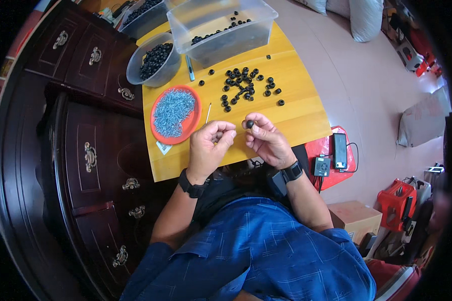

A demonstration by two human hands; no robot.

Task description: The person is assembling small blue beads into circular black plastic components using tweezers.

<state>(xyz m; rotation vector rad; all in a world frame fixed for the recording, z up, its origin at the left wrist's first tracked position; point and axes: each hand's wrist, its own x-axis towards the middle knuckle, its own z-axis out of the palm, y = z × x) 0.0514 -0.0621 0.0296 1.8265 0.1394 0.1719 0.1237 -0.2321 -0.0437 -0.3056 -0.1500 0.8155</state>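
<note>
Hands (pixel 238 138) near table edge (pixel 246 156) — clear beyond.

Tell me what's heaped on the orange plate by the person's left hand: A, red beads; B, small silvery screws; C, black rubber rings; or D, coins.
B: the orange plate holds a pile of small silvery screws, just beyond the left hand; the black rings lie loose on the wooden tabletop.

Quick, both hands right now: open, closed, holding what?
Left hand: fingers curled shut over the yellow table; whatever it pinches is too small to tell.
Right hand: fingertips pinched on a small black ring.
</note>
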